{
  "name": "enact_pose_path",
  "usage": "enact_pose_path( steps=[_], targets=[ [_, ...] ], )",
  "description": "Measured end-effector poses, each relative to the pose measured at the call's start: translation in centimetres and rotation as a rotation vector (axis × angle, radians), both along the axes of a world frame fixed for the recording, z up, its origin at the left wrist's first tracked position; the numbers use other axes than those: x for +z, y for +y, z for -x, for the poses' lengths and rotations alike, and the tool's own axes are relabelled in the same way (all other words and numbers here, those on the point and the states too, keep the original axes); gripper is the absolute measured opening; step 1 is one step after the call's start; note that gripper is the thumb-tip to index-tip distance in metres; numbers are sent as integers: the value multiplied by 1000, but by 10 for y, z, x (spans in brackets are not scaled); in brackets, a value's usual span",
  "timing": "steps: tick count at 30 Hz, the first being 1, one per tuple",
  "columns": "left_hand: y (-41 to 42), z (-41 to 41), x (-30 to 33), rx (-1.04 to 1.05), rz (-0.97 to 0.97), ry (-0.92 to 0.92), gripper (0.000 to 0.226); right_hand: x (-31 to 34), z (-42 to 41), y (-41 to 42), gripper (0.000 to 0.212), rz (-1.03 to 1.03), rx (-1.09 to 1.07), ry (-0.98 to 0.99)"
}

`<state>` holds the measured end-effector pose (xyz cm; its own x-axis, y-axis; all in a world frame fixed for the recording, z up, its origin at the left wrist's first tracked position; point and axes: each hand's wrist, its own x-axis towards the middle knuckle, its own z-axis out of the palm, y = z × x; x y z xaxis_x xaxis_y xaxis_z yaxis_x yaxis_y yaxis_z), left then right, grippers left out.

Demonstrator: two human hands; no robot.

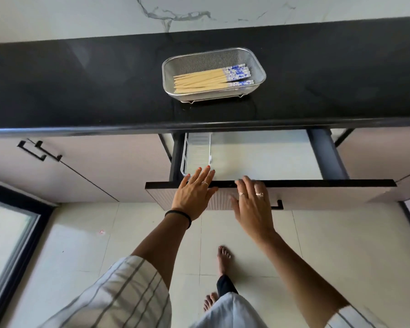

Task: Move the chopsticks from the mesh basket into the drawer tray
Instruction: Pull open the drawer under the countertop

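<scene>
Several chopsticks [211,79] with pale wooden shafts and blue-and-white ends lie side by side in a metal mesh basket [257,69] on the black countertop. Below it a drawer [317,183] stands pulled out. A white ribbed tray [197,152] sits at the drawer's left side with nothing in it. My left hand [195,192] reaches over the drawer's front edge, fingers spread, fingertips at the tray's near end. My right hand [253,204] rests on the drawer's front edge, fingers apart, holding nothing.
The black countertop [81,91] runs across the view with a marble wall behind. Closed cabinet doors with black handles [39,150] flank the drawer. The drawer front carries a black handle [278,205]. My bare feet stand on the pale tiled floor [128,233].
</scene>
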<state>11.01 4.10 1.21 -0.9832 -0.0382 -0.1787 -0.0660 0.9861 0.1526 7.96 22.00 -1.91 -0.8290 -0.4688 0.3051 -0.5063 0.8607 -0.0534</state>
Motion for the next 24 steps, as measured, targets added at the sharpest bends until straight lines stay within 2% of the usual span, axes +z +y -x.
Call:
enact_pose_path(
  steps=[7,13,19,24],
  targets=[
    [22,-44,14,-64,23,-56,41,8,-37,33,36,44,43,-90],
    [31,-75,19,-24,-4,-150,43,9,-67,45,35,80,58,-188],
    [38,-100,29,12,-46,-257,45,25,-73,60,41,264,54,-522],
    [50,-123,34,83,-138,-288,42,36,-80,69,44,290,-5,-804]
  ],
)
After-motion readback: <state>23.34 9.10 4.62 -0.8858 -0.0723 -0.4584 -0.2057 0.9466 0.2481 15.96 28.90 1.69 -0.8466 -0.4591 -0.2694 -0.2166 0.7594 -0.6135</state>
